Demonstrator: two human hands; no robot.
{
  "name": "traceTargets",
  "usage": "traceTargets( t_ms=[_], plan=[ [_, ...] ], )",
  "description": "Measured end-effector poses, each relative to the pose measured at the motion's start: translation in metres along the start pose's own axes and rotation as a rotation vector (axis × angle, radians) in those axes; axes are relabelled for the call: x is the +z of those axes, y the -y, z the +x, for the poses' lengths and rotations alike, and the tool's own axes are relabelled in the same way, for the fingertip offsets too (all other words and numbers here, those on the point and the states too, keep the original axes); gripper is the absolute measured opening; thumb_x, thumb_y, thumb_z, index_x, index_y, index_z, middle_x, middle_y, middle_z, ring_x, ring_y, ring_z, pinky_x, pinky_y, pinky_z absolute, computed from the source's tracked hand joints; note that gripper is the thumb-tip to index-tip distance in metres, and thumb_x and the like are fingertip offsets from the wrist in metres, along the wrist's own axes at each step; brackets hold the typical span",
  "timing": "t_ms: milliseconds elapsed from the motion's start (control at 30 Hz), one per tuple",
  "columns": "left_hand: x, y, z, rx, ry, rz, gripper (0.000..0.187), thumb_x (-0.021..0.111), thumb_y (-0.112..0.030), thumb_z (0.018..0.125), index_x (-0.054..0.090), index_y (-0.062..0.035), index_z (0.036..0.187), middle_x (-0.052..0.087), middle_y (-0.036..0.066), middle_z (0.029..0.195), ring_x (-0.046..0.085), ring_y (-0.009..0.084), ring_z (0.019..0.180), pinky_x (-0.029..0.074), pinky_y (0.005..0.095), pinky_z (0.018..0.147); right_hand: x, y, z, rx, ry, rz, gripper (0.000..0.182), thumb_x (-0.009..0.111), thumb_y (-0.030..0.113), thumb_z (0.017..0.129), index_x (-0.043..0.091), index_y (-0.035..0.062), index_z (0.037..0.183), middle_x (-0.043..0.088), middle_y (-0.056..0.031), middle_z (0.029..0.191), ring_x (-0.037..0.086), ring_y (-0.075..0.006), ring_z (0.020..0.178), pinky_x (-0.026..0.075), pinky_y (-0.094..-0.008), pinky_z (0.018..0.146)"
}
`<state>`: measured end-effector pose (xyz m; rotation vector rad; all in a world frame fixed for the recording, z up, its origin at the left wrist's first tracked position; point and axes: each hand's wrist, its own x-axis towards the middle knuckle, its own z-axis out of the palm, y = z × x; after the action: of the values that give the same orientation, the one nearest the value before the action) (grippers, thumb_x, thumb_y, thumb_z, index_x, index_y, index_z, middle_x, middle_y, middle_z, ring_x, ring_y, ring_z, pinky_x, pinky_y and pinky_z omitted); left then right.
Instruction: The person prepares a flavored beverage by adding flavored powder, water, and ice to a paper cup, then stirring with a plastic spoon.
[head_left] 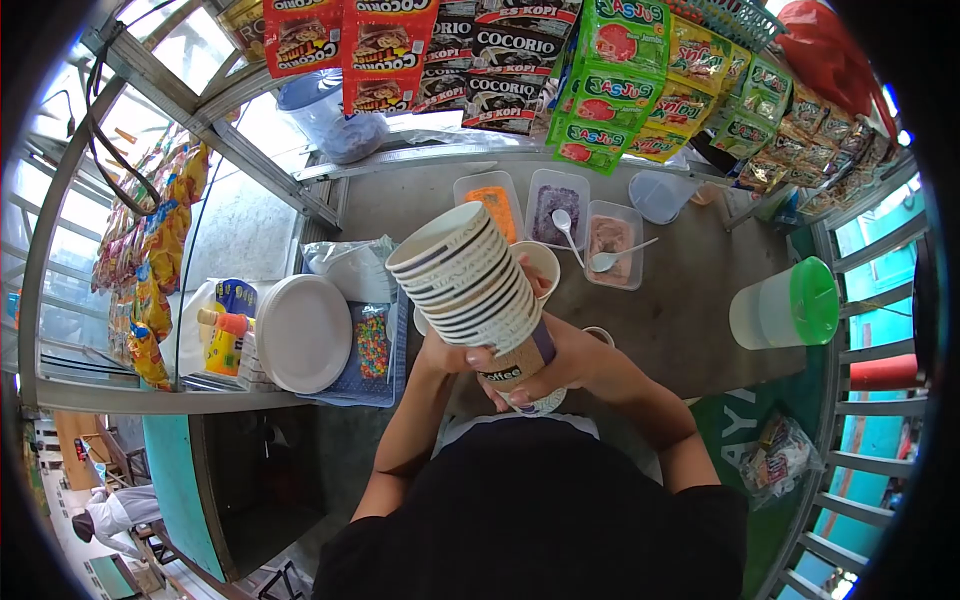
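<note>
A tall stack of nested paper cups (465, 275) tilts up in front of my chest, open rims toward the upper left. My left hand (448, 352) is closed round the stack's lower left side. From the right, my right hand (560, 365) wraps the bottom cup, which has a dark band reading "Coffee". Behind the stack stands another paper cup (541, 262), partly covered by it. The rim of a further cup (598, 336) shows beside my right wrist.
Beyond lie plastic tubs of orange (492, 206), purple (560, 207) and pinkish (612, 240) contents, the latter two with spoons. A green-lidded container (785, 303) stands right. Left are a blue basket (350, 385), white lids (303, 333) and colourful candy (373, 342). Sachets (515, 60) hang above.
</note>
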<state>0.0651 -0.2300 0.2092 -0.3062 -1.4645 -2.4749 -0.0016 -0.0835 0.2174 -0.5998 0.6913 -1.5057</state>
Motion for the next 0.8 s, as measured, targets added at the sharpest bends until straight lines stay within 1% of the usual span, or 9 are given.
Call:
traceTargets(
  t_ms=[67,200,300,400,467,533,567,667,800],
  plan=[
    [-0.006,0.001,-0.002,-0.011,-0.002,0.004,0.105,0.078,-0.048,0.058,0.035,-0.0026,0.141,0.058,0.018,0.106,0.057,0.0346,0.106,0.014,0.0564,0.118,0.003,0.002,-0.002,0.023,-0.026,0.016,0.059,0.083,0.011,0.065,0.055,-0.0003,0.115,0.065,-0.0076,0.099,0.064,-0.0149,0.089,0.052,-0.0279,0.081],
    [-0.014,0.006,-0.011,0.030,-0.078,0.119,0.087,0.079,-0.046,0.061,0.050,0.0041,0.125,0.060,0.016,0.109,0.059,0.0292,0.108,0.012,0.0512,0.120,0.011,-0.001,-0.004,-0.136,-0.289,-0.534,0.058,0.082,0.011,0.065,0.056,0.0004,0.115,0.066,-0.0073,0.098,0.065,-0.0162,0.087,0.053,-0.0315,0.078],
    [-0.020,0.009,-0.015,0.022,-0.178,0.369,0.081,0.083,-0.040,0.066,0.050,0.0035,0.125,0.060,0.013,0.110,0.060,0.0232,0.106,0.043,0.0404,0.103,0.009,-0.003,0.000,-0.327,-0.417,-0.794,0.059,0.082,0.013,0.064,0.056,0.0013,0.115,0.066,-0.0078,0.098,0.067,-0.0196,0.083,0.054,-0.0336,0.075],
    [-0.026,0.013,-0.012,0.049,-0.186,0.277,0.072,0.086,-0.022,0.059,0.056,0.0025,0.120,0.066,0.012,0.111,0.064,0.0209,0.099,0.052,0.0350,0.089,0.010,-0.006,-0.001,-0.382,-0.592,-1.000,0.063,0.083,0.015,0.063,0.054,0.0014,0.117,0.066,-0.0099,0.099,0.068,-0.0216,0.085,0.053,-0.0328,0.076],
    [-0.028,0.014,-0.012,0.075,-0.233,0.417,0.072,0.085,-0.023,0.060,0.056,0.0027,0.120,0.066,0.012,0.111,0.065,0.0214,0.099,0.052,0.0355,0.089,0.012,-0.008,-0.002,-0.379,-0.687,-1.111,0.065,0.083,0.016,0.063,0.053,0.0013,0.118,0.066,-0.0115,0.100,0.068,-0.0225,0.087,0.053,-0.0323,0.077],
    [-0.018,0.004,-0.008,0.063,-0.532,0.275,0.072,0.084,-0.020,0.061,0.055,0.0025,0.123,0.065,0.013,0.113,0.064,0.0231,0.102,0.052,0.0362,0.091,0.014,-0.008,0.000,-0.338,-0.898,-1.361,0.069,0.084,0.018,0.062,0.050,0.0015,0.120,0.064,-0.0186,0.101,0.067,-0.0325,0.096,0.051,-0.0349,0.082],
    [-0.008,-0.007,-0.003,0.138,-0.499,0.105,0.079,0.080,-0.028,0.063,0.049,0.0021,0.129,0.061,0.016,0.118,0.062,0.0265,0.107,0.046,0.0429,0.101,0.011,-0.007,0.000,-0.342,-0.899,-1.365,0.069,0.084,0.018,0.062,0.050,0.0015,0.120,0.064,-0.0186,0.101,0.067,-0.0325,0.096,0.051,-0.0349,0.082],
    [-0.014,-0.022,0.004,0.345,-0.335,-0.244,0.082,0.071,-0.040,0.068,0.044,0.0043,0.132,0.053,0.019,0.119,0.056,0.0298,0.110,0.032,0.0483,0.114,-0.010,-0.012,-0.011,-0.600,-0.731,-1.293,0.071,0.087,0.021,0.061,0.050,0.0018,0.119,0.064,-0.0164,0.105,0.066,-0.0286,0.096,0.051,-0.0348,0.085],
    [-0.023,-0.045,-0.003,0.477,-0.262,-0.528,0.091,0.067,-0.051,0.070,0.037,0.0012,0.138,0.051,0.022,0.123,0.053,0.0335,0.114,0.027,0.0551,0.115,-0.040,-0.017,-0.021,-0.861,-0.445,-1.184,0.078,0.093,0.014,0.058,0.043,0.0054,0.118,0.061,-0.0139,0.107,0.064,-0.0254,0.098,0.053,-0.0366,0.083]
  ],
)
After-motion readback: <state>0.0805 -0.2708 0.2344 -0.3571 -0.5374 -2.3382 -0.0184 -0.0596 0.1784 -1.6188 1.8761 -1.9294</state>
